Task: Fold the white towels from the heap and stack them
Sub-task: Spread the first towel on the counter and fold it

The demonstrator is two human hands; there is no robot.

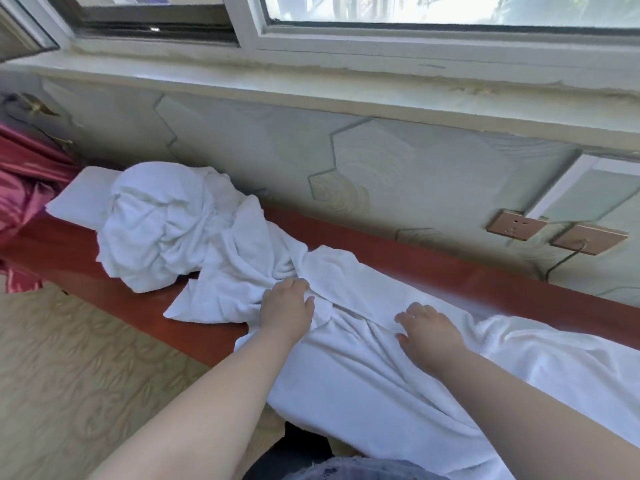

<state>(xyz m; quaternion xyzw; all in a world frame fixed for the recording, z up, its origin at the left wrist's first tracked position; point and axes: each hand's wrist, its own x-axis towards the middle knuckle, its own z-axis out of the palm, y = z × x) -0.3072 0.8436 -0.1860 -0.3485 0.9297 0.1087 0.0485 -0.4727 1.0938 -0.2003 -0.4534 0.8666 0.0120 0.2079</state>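
Red satin cloth (20, 202) far left | folded towel (79, 199) behind heap of white towels (166, 223) on red counter (450, 271) | left hand (285, 306): grip curled into bunched end of spread towel (363, 375), heap crowding it | right hand (429, 332): flat, fingers splayed, pressing same towel | wall sockets (516, 225) right.

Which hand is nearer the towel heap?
Left. The left hand grips the towel just beside the heap; the right hand lies farther right on that towel.

a red-brown bench (450, 271) carries a towel heap (166, 230), a spread towel (381, 375), perhaps a folded towel (79, 199).
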